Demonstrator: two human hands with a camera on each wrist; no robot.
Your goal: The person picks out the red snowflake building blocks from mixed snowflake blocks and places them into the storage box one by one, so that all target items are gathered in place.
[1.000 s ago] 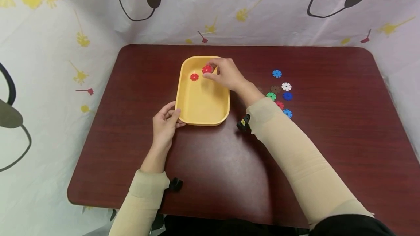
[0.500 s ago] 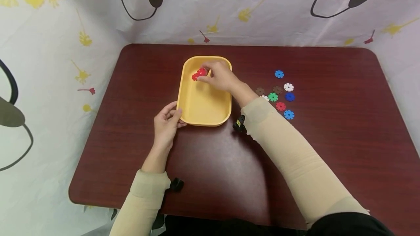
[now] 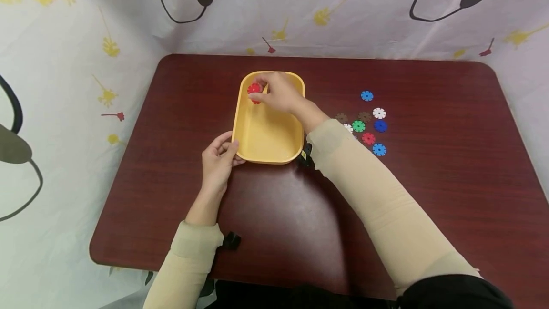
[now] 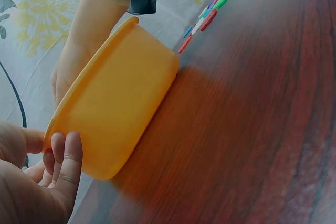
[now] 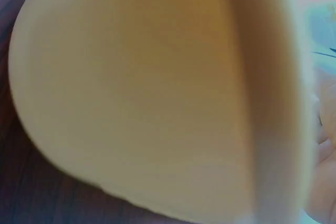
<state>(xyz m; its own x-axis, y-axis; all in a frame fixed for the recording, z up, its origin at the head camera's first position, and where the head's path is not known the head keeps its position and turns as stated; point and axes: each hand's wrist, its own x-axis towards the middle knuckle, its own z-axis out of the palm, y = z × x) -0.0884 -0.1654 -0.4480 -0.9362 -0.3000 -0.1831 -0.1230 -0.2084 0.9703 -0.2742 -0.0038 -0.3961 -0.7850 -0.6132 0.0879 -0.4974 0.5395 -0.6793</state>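
In the head view the right hand point(image 3: 279, 92) is over the far part of a yellow tray point(image 3: 269, 137), pinching a red notched disc point(image 3: 253, 88) between thumb and fingers. Part of a second red disc point(image 3: 256, 102) shows just below it; whether the two touch I cannot tell. The left hand point(image 3: 218, 160) grips the tray's near left corner, thumb on the rim. From the left wrist, that hand point(image 4: 44, 174) is seen curled at the rim of the tray point(image 4: 118, 93). A blurred tray wall point(image 5: 131, 103) fills most of the right wrist view, hiding the discs.
Right of the tray, several loose discs lie on the dark red table point(image 3: 437, 147), among them a light blue disc point(image 3: 366, 96), a white disc point(image 3: 379, 113), a green disc point(image 3: 358, 126) and a red disc point(image 3: 368, 138). A patterned cloth point(image 3: 377, 23) hangs behind.
The right hand has moved left over the tray with its red disc, which now covers part of the other one. The left hand keeps its grip on the corner.
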